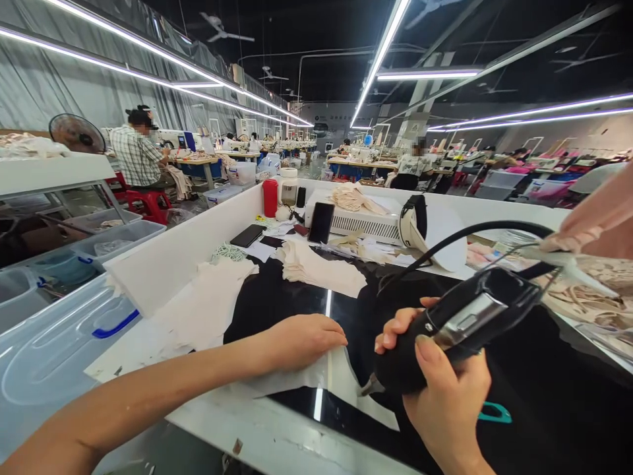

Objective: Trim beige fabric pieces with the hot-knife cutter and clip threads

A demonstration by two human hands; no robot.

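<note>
My right hand (448, 389) is wrapped round a black corded handheld power tool (459, 323) with a silver plate on its side. The tool's flat metal tip (370, 385) points down to the left, close to the edge of a white fabric piece (346, 376). That piece lies on a glossy black work surface (297, 404). My left hand (306, 340) rests on the fabric just left of the tip, fingers curled together and pressed down; its fingertips are partly hidden. Black material (544, 396) spreads beneath and to the right of the tool.
Cream fabric stacks (321, 267) lie ahead, and more cream pieces (202, 300) to the left. A phone (321, 223) leans on a white vented box (366, 224). The tool's black cord (475, 227) arches right. A teal-handled item (495, 413) lies near my right wrist. People sit at sewing tables beyond.
</note>
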